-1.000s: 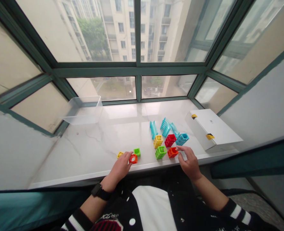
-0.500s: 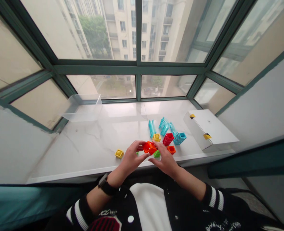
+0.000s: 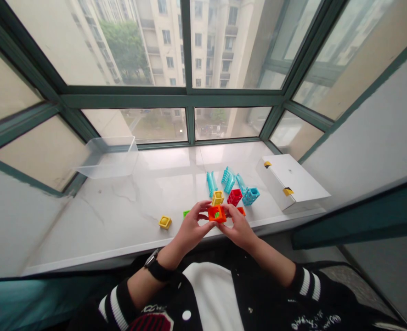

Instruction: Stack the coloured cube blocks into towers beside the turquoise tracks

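Observation:
Between my two hands is an orange toy block (image 3: 217, 214) with a hole in its face, held above the white ledge. My left hand (image 3: 193, 225) grips its left side, and my right hand (image 3: 237, 225) closes on its right side. Just behind it stands a yellow block (image 3: 217, 197). A red block (image 3: 234, 197) and a light-blue block (image 3: 251, 196) stand to the right. Part of another orange block (image 3: 241, 211) shows behind my right fingers. A green block (image 3: 186, 214) peeks out by my left hand, and a yellow block (image 3: 165, 222) lies farther left.
Several light-blue ridged pieces (image 3: 228, 179) lie toward the window. A clear plastic bin (image 3: 110, 158) stands at the back left of the marble-look ledge (image 3: 121, 216). At the right is a white box (image 3: 295, 181) with yellow-and-black tabs. Green-framed windows enclose the ledge.
The orange block has turned so its holed face shows. My right fingers have closed onto its right side. The whole view has shifted slightly.

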`<action>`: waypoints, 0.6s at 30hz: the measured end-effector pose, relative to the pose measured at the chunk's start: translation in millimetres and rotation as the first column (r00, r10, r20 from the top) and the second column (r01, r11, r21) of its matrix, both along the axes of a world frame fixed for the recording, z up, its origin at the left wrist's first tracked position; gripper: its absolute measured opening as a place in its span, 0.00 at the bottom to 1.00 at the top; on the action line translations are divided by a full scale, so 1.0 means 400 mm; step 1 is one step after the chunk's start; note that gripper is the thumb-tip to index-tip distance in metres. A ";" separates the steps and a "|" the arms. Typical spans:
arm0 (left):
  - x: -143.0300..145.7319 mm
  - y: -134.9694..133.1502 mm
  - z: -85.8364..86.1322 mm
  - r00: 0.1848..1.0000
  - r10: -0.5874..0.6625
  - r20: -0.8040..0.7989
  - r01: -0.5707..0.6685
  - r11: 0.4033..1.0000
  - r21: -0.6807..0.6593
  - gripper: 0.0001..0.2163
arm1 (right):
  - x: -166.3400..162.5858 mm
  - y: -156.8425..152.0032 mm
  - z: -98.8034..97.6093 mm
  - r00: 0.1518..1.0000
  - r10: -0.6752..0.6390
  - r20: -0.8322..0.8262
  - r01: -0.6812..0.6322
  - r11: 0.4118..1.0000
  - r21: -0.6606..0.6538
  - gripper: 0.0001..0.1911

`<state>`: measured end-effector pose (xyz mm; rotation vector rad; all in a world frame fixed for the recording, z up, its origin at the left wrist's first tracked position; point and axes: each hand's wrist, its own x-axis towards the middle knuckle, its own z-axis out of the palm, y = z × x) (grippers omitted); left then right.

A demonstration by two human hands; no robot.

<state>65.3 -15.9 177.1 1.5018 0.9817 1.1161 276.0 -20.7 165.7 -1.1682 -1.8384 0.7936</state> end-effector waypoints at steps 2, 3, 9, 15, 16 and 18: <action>-0.002 -0.009 0.000 0.997 0.012 -0.071 -0.008 0.998 0.065 0.27 | -0.001 -0.003 -0.006 0.999 0.035 0.023 -0.035 0.999 -0.014 0.22; -0.003 -0.014 -0.001 0.995 0.017 -0.102 -0.008 0.996 0.088 0.26 | -0.002 -0.005 -0.010 0.998 0.051 0.029 -0.050 0.999 -0.010 0.21; 0.008 -0.021 -0.009 0.974 0.104 -0.199 -0.074 0.986 0.152 0.24 | -0.029 -0.025 -0.041 1.000 0.022 0.010 -0.022 0.999 0.042 0.33; 0.043 -0.014 -0.009 0.980 0.063 -0.189 -0.031 0.985 0.171 0.24 | -0.030 -0.037 -0.063 0.995 -0.099 -0.003 0.099 0.995 0.018 0.31; 0.044 -0.012 -0.011 0.982 0.037 -0.186 -0.006 0.986 0.166 0.25 | -0.022 -0.039 -0.065 0.993 -0.119 0.004 0.119 0.993 0.013 0.32; 0.037 -0.007 -0.019 0.982 -0.012 -0.187 0.042 0.987 0.158 0.25 | 0.002 -0.041 -0.068 0.986 -0.165 0.022 0.165 0.986 0.004 0.33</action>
